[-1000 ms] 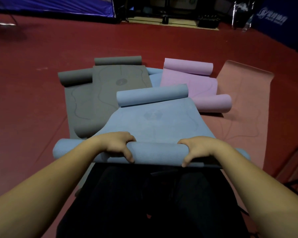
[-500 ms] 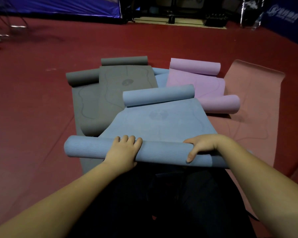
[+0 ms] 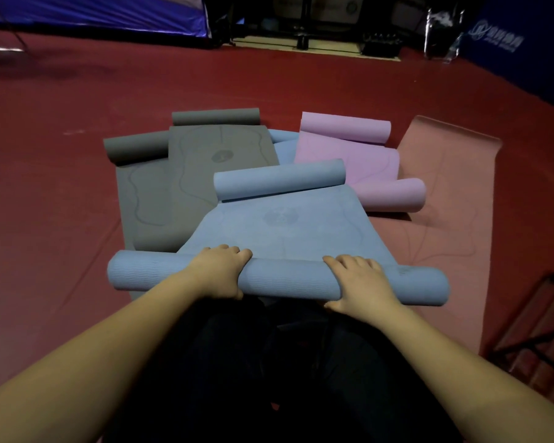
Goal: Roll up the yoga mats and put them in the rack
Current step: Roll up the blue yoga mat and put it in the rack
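A blue yoga mat [image 3: 279, 225] lies in front of me on the red floor, its far end curled into a roll [image 3: 279, 180]. Its near end is rolled into a thick tube [image 3: 285, 279] across my lap. My left hand [image 3: 219, 270] grips the tube left of its middle, fingers over the top and thumb on the near side. My right hand [image 3: 362, 282] grips it to the right in the same way. A dark metal rack [image 3: 541, 330] shows at the right edge, only partly in view.
Two grey mats [image 3: 218, 148] with curled far ends lie to the left behind the blue one. A purple mat [image 3: 349, 155] curled at both ends and a flat salmon mat [image 3: 445, 187] lie to the right. Another blue mat [image 3: 282, 142] peeks out between them. Dark equipment [image 3: 301, 20] stands far back.
Both hands have shifted their hold over the top of the near tube. The tube has rolled a little forward along the blue mat and grown thicker.
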The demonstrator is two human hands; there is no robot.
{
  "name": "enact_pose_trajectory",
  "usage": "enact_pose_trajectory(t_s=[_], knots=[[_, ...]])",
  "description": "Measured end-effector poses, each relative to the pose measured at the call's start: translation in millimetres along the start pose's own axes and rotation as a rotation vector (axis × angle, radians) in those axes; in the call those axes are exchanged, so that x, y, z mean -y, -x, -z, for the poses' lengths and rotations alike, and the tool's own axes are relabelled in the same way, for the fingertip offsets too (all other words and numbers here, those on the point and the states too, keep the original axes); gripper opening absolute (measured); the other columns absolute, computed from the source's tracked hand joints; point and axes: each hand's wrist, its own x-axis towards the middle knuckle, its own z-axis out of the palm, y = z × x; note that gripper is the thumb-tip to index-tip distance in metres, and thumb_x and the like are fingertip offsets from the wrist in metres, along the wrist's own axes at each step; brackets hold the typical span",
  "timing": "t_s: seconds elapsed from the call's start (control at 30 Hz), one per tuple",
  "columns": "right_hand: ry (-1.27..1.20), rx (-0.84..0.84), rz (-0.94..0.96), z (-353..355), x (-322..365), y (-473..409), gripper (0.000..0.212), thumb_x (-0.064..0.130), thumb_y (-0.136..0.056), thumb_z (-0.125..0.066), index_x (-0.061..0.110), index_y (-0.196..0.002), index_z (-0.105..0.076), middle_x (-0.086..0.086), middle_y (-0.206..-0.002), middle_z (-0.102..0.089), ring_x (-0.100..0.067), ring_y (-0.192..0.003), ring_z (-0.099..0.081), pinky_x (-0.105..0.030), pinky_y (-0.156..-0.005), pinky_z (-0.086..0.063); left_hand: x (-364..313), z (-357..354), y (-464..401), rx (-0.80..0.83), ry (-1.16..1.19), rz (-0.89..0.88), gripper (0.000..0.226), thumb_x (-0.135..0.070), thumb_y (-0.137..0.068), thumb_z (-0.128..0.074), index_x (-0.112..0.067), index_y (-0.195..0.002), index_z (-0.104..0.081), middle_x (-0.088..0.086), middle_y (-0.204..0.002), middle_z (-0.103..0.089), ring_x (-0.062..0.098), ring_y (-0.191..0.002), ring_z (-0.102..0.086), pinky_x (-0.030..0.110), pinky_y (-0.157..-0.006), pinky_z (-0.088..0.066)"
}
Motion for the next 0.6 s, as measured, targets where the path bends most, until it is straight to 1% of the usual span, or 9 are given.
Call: enact_pose_trajectory(t_s=[0.1,0.23,0.33,0.4,0.47,0.53,0.6], knots=[[-0.016,-0.010,-0.004,0,-2,-3,0.096,0.067,-0.065,-0.070,0.032,-0.147,-0.034,0.003,-0.133,-0.053,-0.023,-0.121,-0.052,-0.040,-0.100,-0.036,1,3,-3,0.029,0.042,-0.001,0.059,-0.051,-0.069,-0.069,-0.026,-0.118,-0.046,-0.002,-0.111,-0.058,0.021,-0.103,-0.054,0.036,-0.081,-0.046],[-0.057,0.094,0.057,15,-9,-13,0.090,0.069,-0.065,-0.067,0.036,-0.142,-0.034,0.005,-0.128,-0.056,-0.025,-0.116,-0.053,-0.036,-0.095,-0.042,4,13,-4,0.110,0.098,0.003,0.060,-0.051,-0.066,-0.071,-0.027,-0.115,-0.047,-0.002,-0.110,-0.061,0.022,-0.100,-0.057,0.040,-0.083,-0.051],[-0.092,0.160,0.101,28,-14,-12,0.088,0.069,-0.065,-0.069,0.036,-0.141,-0.037,0.005,-0.126,-0.060,-0.024,-0.113,-0.056,-0.034,-0.089,-0.046,5,24,-1,0.185,0.125,-0.008,0.061,-0.050,-0.064,-0.073,-0.027,-0.115,-0.047,-0.001,-0.104,-0.064,0.022,-0.092,-0.060,0.040,-0.080,-0.052],[-0.120,0.208,0.133,38,-17,-9,0.085,0.070,-0.065,-0.070,0.037,-0.138,-0.040,0.005,-0.122,-0.062,-0.022,-0.110,-0.058,-0.033,-0.086,-0.046,4,32,4,0.259,0.184,-0.008,0.062,-0.050,-0.064,-0.076,-0.029,-0.115,-0.047,-0.002,-0.101,-0.064,0.020,-0.090,-0.060,0.038,-0.078,-0.051],[-0.160,0.284,0.163,47,-17,-4,0.080,0.070,-0.063,-0.070,0.039,-0.132,-0.044,0.007,-0.117,-0.064,-0.020,-0.105,-0.060,-0.032,-0.083,-0.047,5,38,9,0.349,0.251,-0.018,0.062,-0.049,-0.063,-0.080,-0.031,-0.114,-0.049,-0.005,-0.100,-0.062,0.018,-0.092,-0.059,0.034,-0.077,-0.048],[-0.211,0.372,0.164,52,-16,-2,0.074,0.069,-0.063,-0.072,0.039,-0.125,-0.047,0.009,-0.112,-0.066,-0.018,-0.098,-0.060,-0.032,-0.081,-0.047,8,40,11,0.440,0.342,-0.022,0.061,-0.049,-0.063,-0.082,-0.032,-0.112,-0.050,-0.007,-0.104,-0.061,0.016,-0.096,-0.058,0.031,-0.078,-0.046],[-0.269,0.457,0.142,54,-15,-8,0.071,0.066,-0.062,-0.075,0.040,-0.122,-0.049,0.011,-0.109,-0.065,-0.016,-0.095,-0.058,-0.031,-0.082,-0.047,10,36,11,0.463,0.420,-0.027,0.062,-0.051,-0.062,-0.083,-0.034,-0.112,-0.051,-0.010,-0.110,-0.060,0.012,-0.100,-0.056,0.031,-0.083,-0.046]])
